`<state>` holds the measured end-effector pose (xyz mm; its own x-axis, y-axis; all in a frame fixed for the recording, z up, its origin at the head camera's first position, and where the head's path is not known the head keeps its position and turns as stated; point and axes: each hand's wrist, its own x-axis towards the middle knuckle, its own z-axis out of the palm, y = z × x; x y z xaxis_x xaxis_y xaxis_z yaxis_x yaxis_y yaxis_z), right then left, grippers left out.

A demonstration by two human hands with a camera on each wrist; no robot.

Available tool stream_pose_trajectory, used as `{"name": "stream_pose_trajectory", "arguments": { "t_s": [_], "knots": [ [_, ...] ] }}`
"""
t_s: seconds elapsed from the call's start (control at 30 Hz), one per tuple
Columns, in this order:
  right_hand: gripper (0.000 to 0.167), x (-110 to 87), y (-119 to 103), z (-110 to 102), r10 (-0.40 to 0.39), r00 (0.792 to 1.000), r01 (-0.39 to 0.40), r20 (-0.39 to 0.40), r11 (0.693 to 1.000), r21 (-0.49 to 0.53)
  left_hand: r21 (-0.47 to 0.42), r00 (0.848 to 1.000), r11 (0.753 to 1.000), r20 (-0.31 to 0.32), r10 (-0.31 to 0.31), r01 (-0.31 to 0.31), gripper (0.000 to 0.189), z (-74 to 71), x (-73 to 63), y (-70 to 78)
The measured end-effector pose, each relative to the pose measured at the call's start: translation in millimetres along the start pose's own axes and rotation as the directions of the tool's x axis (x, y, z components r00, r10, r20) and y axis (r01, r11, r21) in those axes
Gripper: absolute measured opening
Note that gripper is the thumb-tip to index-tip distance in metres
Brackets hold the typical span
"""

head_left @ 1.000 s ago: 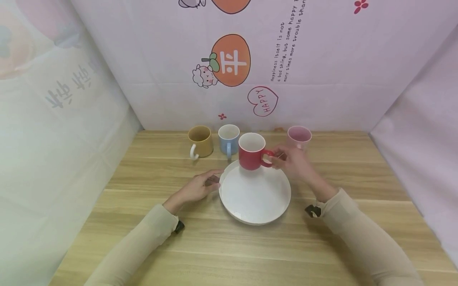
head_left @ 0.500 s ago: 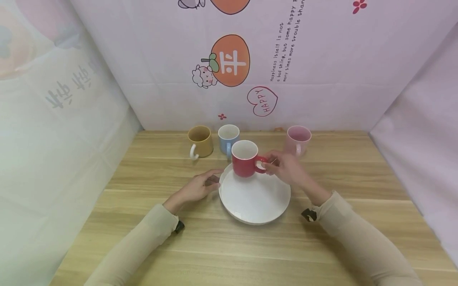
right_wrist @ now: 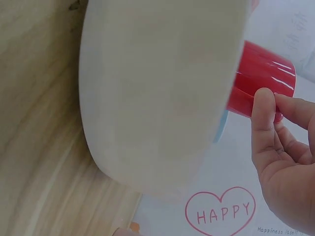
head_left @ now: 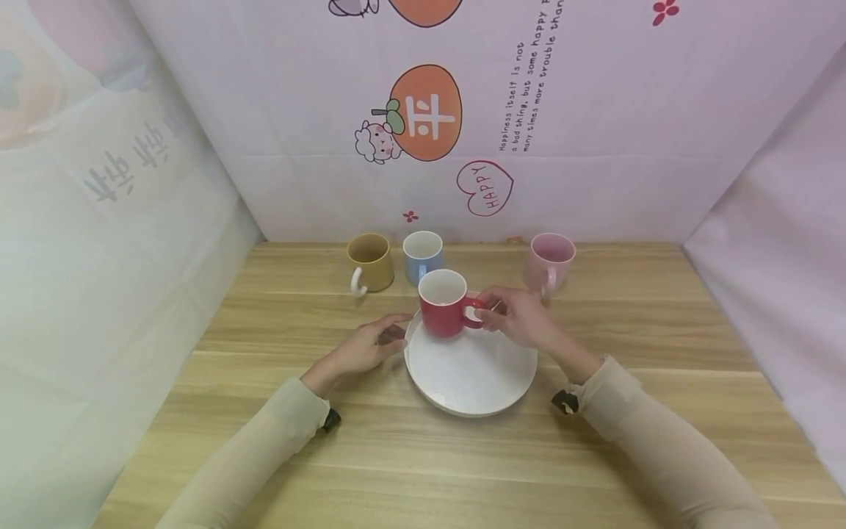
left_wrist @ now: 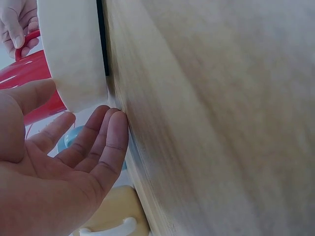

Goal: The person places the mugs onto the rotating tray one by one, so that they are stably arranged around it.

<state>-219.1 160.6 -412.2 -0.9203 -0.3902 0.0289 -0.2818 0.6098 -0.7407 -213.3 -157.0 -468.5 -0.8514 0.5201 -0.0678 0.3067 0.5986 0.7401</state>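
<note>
A red mug (head_left: 441,312) with a white inside stands upright over the far left part of a round white tray (head_left: 472,375). My right hand (head_left: 518,317) pinches the mug's handle between thumb and fingers, from the right side. In the right wrist view the thumb and forefinger meet on the handle of the red mug (right_wrist: 263,73), partly hidden by the tray's side wall (right_wrist: 157,98). My left hand (head_left: 365,345) rests at the tray's left rim with relaxed fingers. The left wrist view shows that hand (left_wrist: 74,157) with fingers extended, close to the tray's wall (left_wrist: 74,49).
Behind the tray, a yellow mug (head_left: 373,268) with a white handle and a light blue mug (head_left: 419,257) stand near the back wall. A pink mug (head_left: 550,264) is at the back right. Printed white cloth (head_left: 297,147) encloses the wooden table (head_left: 396,470).
My right hand has carried the red mug left and toward me, from the tray's far edge to over its far left part. The left hand and tray have stayed put.
</note>
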Motion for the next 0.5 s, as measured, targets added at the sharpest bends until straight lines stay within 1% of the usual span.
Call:
{"name": "stream_pose_trajectory", "arguments": {
  "t_s": [0.33,0.5],
  "knots": [
    [0.019,1.3,2.2,5.3,0.0,1.0,0.0,0.031,1.0,-0.013,-0.005,1.0,1.0,0.001,0.001,-0.001,0.052,0.3,0.2,-1.2],
    [0.017,2.0,4.6,8.4,-0.003,0.999,0.004,0.04,1.0,-0.026,-0.006,1.0,1.0,-0.002,-0.004,0.004,0.051,0.4,-0.1,-1.2]
  ]
}}
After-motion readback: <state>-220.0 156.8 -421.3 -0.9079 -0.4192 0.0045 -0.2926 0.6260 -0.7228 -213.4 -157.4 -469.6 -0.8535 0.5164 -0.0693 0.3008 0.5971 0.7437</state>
